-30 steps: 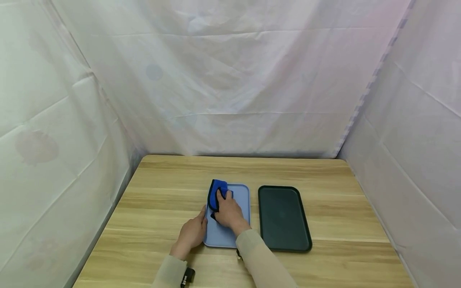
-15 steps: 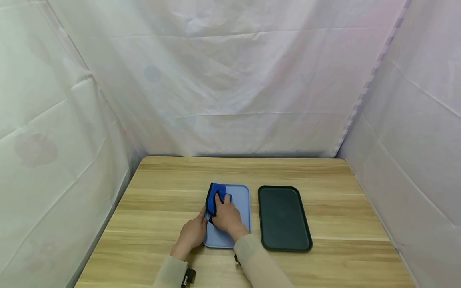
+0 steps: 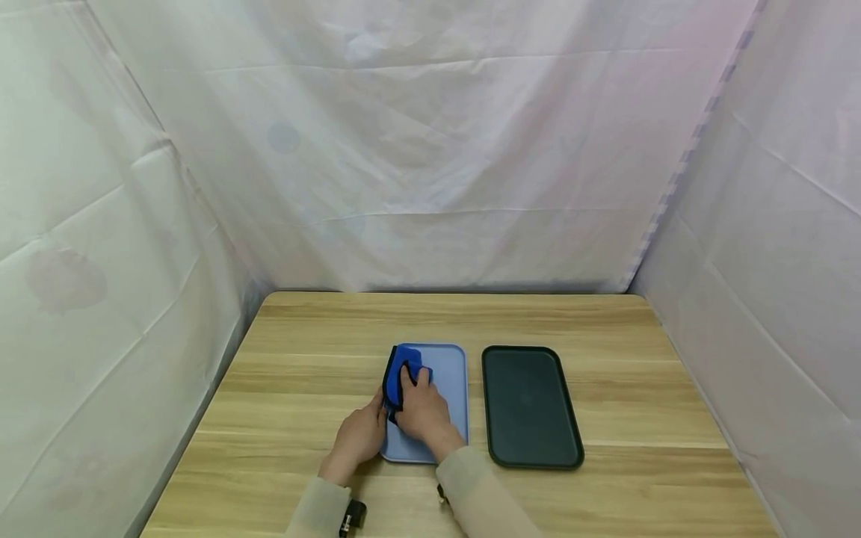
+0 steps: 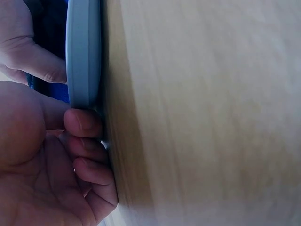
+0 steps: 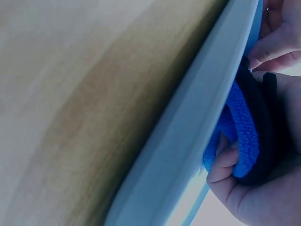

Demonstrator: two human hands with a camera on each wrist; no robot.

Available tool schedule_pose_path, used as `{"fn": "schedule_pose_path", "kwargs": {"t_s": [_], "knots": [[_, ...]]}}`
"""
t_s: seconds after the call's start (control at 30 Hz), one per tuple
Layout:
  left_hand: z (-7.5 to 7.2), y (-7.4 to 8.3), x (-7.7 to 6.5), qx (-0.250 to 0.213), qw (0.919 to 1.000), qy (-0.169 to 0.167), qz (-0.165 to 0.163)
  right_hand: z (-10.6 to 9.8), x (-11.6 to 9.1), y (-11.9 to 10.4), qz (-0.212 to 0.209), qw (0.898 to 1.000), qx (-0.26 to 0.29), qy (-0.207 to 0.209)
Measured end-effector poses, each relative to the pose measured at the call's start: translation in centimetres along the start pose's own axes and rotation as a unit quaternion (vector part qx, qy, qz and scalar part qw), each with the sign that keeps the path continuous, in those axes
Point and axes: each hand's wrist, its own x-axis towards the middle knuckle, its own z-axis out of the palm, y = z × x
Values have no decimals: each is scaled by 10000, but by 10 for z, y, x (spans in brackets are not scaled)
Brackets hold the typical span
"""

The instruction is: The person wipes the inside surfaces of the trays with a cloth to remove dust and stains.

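Note:
A light blue tray (image 3: pixel 452 388) lies flat on the table. My left hand (image 3: pixel 360 435) pinches its left rim, with curled fingertips (image 4: pixel 83 123) against the outer wall in the left wrist view. The thumb reaches over the rim, its tip partly hidden. Over the tray's left part, my right hand (image 3: pixel 424 409) holds a folded blue cloth (image 3: pixel 397 373) with dark edging. In the right wrist view, curled fingers (image 5: pixel 223 165) tuck into the fluffy cloth (image 5: pixel 247 136), just above the tray wall (image 5: pixel 178 146). The cloth overlaps the left rim, close to my left fingertips.
A dark green tray (image 3: pixel 531 407) lies to the right of the blue one, a narrow gap apart. The wooden table (image 3: pixel 303 336) ends at a pale curtain (image 3: pixel 430 164) behind, with more curtain on both sides. Each wrist wears a small dark device.
My right hand has drawn the cloth slightly toward me and to the left along the tray's left side. The left hand stays at the rim, and both trays keep their places.

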Motion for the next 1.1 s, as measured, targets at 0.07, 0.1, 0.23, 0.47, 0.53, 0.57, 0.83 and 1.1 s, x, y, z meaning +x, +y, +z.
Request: {"fn": "schedule_pose_path", "kwargs": {"t_s": [0.07, 0.1, 0.23, 0.47, 0.53, 0.57, 0.83, 1.1], "knots": [[0, 0, 0, -2, 10000, -13, -2, 1, -1, 0, -13, 10000, -21, 0], [0, 0, 1, 2, 10000, -14, -1, 1, -2, 0, -19, 10000, -31, -5], [1, -1, 1, 31, 10000, -23, 14, 1, -5, -1, -38, 10000, -32, -14], [1, -2, 2, 48, 10000, -40, 0, 4, -10, 0, -122, 9999, -92, 29], [1, -2, 2, 57, 10000, -17, 12, 5, -11, 0, -141, 9998, -124, 21], [1, -2, 1, 64, 10000, -6, 20, 5, -13, 0, -152, 9998, -123, 32], [2, -2, 0, 0, 10000, -21, 41, 5, -21, -1, -191, 9998, -21, 32], [0, -1, -1, -43, 10000, -43, 55, 7, -26, 0, -273, 9996, -56, 39]]}}
